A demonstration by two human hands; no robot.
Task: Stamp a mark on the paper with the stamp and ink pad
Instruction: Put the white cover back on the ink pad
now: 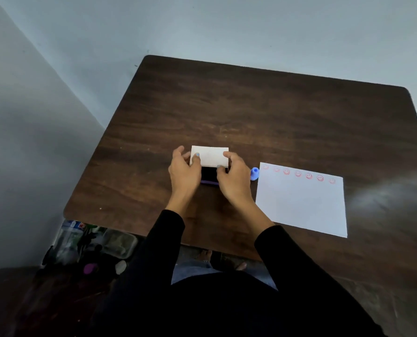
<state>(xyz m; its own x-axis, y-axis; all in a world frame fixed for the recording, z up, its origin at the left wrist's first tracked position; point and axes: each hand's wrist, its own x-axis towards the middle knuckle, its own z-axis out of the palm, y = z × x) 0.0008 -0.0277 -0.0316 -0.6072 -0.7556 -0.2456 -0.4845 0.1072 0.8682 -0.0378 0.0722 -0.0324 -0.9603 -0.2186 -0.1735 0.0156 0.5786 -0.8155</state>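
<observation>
The ink pad [209,178] lies near the middle of the brown table [251,113], its white lid [211,155] raised behind a dark pad with a purple front edge. My left hand [184,172] grips the pad's left side, thumb on the lid. My right hand [233,178] holds its right side, fingers on the lid's corner. A small blue stamp [254,173] stands on the table just right of my right hand. The white paper [302,203] lies to the right, with a row of several red smiley marks along its top edge.
The table stands in a corner between grey walls. On the floor under its left front corner sit plastic bottles and containers [88,242]. My feet show below the near edge.
</observation>
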